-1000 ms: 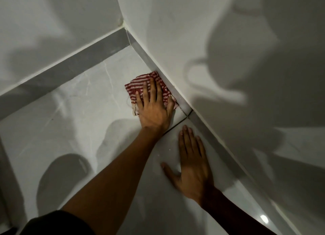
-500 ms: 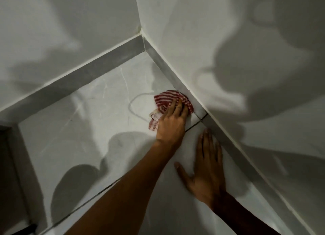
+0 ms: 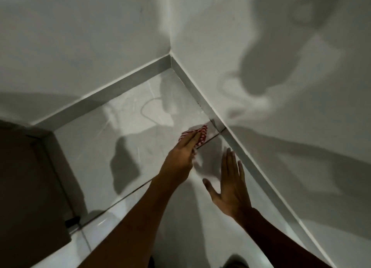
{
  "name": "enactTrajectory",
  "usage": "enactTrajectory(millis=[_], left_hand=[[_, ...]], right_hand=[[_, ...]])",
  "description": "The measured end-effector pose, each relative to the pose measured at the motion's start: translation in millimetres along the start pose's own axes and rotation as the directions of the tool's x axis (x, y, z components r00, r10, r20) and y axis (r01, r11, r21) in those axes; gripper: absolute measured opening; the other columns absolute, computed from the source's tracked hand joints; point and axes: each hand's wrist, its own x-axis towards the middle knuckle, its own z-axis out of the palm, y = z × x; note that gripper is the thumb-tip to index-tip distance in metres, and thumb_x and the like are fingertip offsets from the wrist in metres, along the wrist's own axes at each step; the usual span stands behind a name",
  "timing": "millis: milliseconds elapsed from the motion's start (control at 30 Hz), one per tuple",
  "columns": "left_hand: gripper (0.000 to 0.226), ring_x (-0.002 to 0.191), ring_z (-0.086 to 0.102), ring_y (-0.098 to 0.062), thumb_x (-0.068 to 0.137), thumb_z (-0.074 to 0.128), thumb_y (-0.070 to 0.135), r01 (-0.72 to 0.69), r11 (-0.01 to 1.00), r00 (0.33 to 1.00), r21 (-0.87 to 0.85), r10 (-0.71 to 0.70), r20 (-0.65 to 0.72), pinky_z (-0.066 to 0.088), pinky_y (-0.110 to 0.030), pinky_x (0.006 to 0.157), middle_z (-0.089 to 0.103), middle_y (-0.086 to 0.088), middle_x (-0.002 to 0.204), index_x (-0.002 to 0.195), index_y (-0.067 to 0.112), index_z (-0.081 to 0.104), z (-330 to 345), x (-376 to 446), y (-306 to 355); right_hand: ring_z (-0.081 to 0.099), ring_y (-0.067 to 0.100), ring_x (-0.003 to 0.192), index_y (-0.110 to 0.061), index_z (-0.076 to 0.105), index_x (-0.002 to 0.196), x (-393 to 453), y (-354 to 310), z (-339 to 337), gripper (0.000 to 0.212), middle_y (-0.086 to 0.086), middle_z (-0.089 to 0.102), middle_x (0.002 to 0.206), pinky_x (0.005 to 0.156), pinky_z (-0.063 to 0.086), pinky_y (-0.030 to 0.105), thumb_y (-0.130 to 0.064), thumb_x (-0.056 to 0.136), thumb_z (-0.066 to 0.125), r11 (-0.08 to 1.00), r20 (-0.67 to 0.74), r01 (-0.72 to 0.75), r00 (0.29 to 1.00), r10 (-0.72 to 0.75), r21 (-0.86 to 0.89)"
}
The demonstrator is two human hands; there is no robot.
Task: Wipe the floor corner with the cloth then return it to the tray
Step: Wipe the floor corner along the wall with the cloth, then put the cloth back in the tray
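A red-and-white striped cloth point(image 3: 202, 135) is bunched under the fingers of my left hand point(image 3: 183, 153), which grips it just over the pale floor tiles, close to the grey skirting point(image 3: 202, 99) of the right wall. Most of the cloth is hidden by the fingers. My right hand point(image 3: 230, 184) hovers flat with spread fingers beside it, nearer to me and near the same skirting, holding nothing. The floor corner point(image 3: 171, 67) lies farther away, beyond the cloth. No tray is in view.
Two white walls meet at the corner. A dark brown door or panel point(image 3: 26, 187) fills the left side, with a small black stop point(image 3: 72, 221) at its foot. A dark grout line point(image 3: 128, 193) runs across the glossy tiles.
My left hand has gathered the flat cloth into a bunch and drawn it back from the corner along the right skirting. My right hand has come up off the floor. The view has pulled back.
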Motion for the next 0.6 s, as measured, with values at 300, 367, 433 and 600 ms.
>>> enactTrajectory(millis=[300,367,433,600], left_hand=[[0.069,0.109,0.063,-0.009,0.105,0.054,-0.011,0.165,0.964,0.946,-0.21,-0.215,-0.243,0.055,-0.015,0.106,0.053,-0.005,0.157,0.167,0.014,0.037,-110,-138,127],[0.068,0.107,0.062,-0.007,0.106,0.054,-0.007,0.16,0.958,0.926,-0.24,-0.23,-0.3,0.055,-0.011,0.102,0.055,-0.004,0.154,0.167,0.016,0.034,-144,-173,164],[0.066,0.108,0.064,-0.01,0.109,0.053,0.0,0.183,0.938,0.904,-0.295,-0.278,-0.323,0.06,-0.023,0.104,0.058,-0.006,0.145,0.168,0.02,0.031,-189,-212,194],[0.06,0.115,0.065,-0.014,0.111,0.05,0.004,0.159,0.881,0.796,-0.445,-0.381,-0.47,0.059,-0.027,0.103,0.06,0.0,0.136,0.167,0.017,0.032,-324,-325,233]], right_hand=[[-0.01,0.024,0.178,-0.01,-0.009,0.18,-37,-95,-197,0.107,0.009,-0.011,0.192,0.145,0.006,0.05,-0.071,0.11,0.045,0.985,-0.032,0.129,0.991,-0.127,0.114],[-0.008,0.023,0.178,-0.009,-0.007,0.18,-57,-128,-244,0.106,0.009,-0.01,0.192,0.145,0.01,0.053,-0.067,0.111,0.048,0.975,-0.024,0.167,0.986,-0.165,0.149],[-0.008,0.022,0.178,-0.008,-0.005,0.18,-73,-169,-288,0.104,0.008,-0.01,0.192,0.144,0.015,0.056,-0.065,0.111,0.048,0.962,-0.011,0.216,0.976,-0.217,0.17],[0.005,0.03,0.179,-0.003,0.004,0.18,-109,-313,-394,0.096,0.015,0.001,0.191,0.144,0.019,0.057,-0.056,0.112,0.045,0.872,-0.036,0.446,0.893,-0.448,0.204]])
